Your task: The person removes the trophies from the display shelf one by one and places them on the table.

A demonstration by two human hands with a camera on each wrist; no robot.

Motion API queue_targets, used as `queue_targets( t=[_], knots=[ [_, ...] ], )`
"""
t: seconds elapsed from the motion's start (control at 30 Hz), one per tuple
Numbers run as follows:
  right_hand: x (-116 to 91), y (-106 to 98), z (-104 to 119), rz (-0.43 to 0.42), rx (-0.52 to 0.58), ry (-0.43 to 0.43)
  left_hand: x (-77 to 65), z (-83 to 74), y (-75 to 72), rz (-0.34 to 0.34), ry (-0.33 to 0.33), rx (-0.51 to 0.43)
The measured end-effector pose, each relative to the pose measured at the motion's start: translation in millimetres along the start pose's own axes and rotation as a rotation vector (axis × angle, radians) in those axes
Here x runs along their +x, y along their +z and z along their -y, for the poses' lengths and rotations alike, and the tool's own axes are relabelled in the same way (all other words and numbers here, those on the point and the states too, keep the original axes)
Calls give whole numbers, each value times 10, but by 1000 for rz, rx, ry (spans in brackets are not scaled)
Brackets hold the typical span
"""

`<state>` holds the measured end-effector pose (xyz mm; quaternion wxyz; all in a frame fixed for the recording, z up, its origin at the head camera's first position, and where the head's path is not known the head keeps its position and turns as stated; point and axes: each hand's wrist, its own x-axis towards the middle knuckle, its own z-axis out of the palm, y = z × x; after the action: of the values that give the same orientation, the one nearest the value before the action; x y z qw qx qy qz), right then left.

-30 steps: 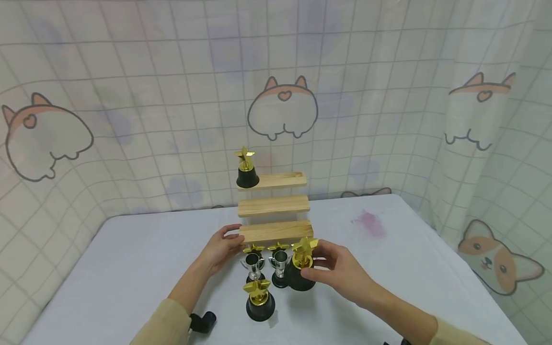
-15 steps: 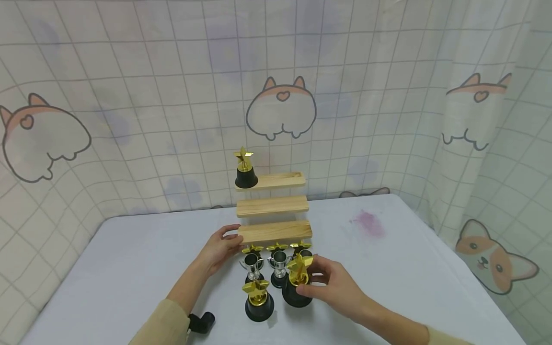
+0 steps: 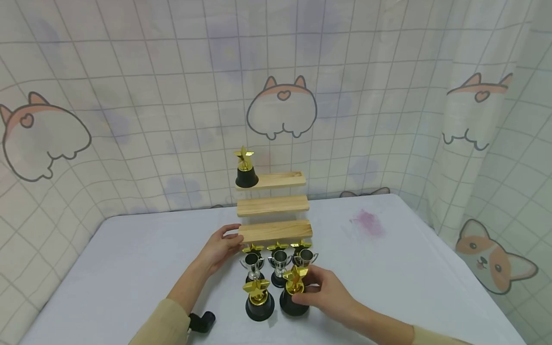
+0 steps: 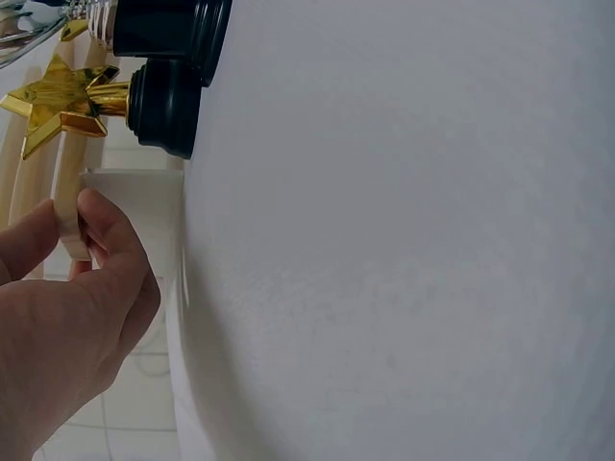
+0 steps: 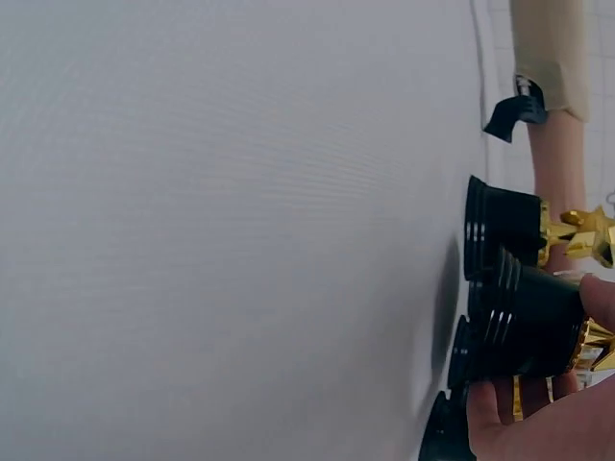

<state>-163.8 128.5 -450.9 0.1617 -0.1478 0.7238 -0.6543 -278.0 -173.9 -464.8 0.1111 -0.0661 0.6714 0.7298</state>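
Note:
My right hand [image 3: 325, 292] grips a gold star trophy [image 3: 294, 305] by its upper part, thumb on the near side. Its black base hovers close over the table in the right wrist view. Left of it stands another star trophy [image 3: 259, 309]. Behind are three silver cup trophies [image 3: 279, 259], and a back row of three gold stars [image 3: 252, 249], partly hidden. My left hand [image 3: 222, 247] pinches the left end of the lowest board of a wooden three-tier shelf [image 3: 276, 231]; the left wrist view shows thumb and fingers around the board [image 4: 69, 187].
One star trophy [image 3: 247, 177] stands at the left end of the top board [image 3: 282, 180]. A white cloth covers the table [image 3: 142, 268]. Behind hangs a grid-patterned curtain [image 3: 172, 120]. A black device [image 3: 202, 322] sits at my left sleeve.
My right hand has brought the star trophy toward me and slightly left, down to beside the front star trophy, uncovering the right silver cup and rear star. The left hand stays put.

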Motion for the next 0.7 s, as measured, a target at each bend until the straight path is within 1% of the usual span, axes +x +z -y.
queue_targets(
  t=[0.2,0.43,0.57,0.7],
  knots=[
    [40,49,-62,-7,-45,11,19,14,0,0,4,-5],
    [77,95,-76,4,-110,47,10,-5,9,-1,8,-4],
    [100,119,-102,3,-158,38,14,1,9,-1,9,-6],
    [110,141,-112,1,-175,31,14,13,11,3,12,-12]
  ],
)
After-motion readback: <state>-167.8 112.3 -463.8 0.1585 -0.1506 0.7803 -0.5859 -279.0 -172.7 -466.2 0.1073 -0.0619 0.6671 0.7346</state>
